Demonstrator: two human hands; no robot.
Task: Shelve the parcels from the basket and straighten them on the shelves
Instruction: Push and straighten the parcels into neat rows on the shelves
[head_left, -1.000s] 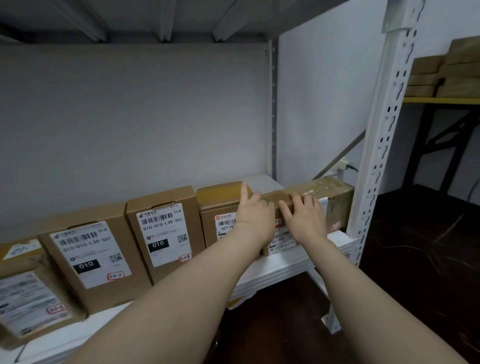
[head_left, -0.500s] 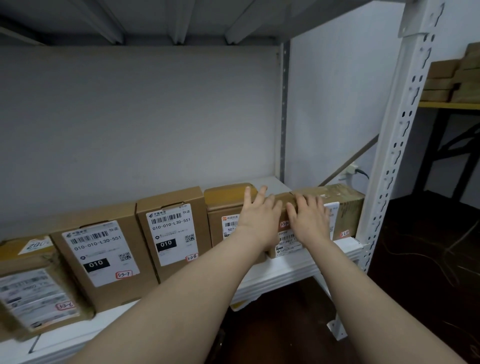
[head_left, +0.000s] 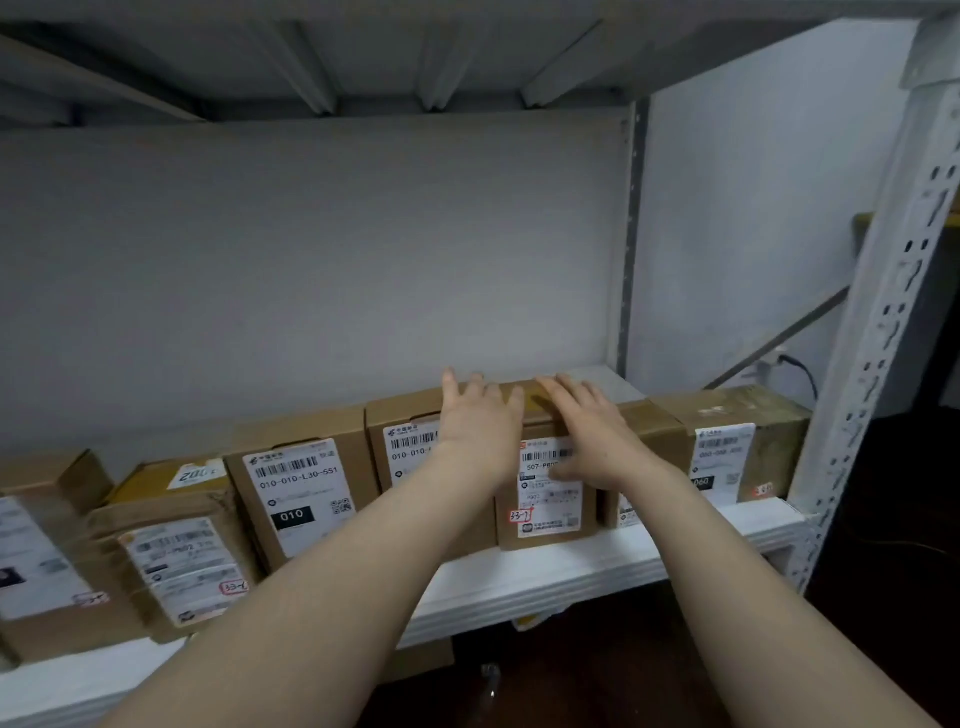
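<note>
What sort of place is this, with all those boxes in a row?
Most likely a parcel depot or courier storeroom: cardboard parcels stand side by side on a white shelf, they bear barcode shipping labels, and the slotted metal upright belongs to storage racking.

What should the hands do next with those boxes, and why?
Probably nudge the 507 parcel back a little: the right hand rests flat on its top, and its front seems to stick out past the next parcel on its right.
</note>
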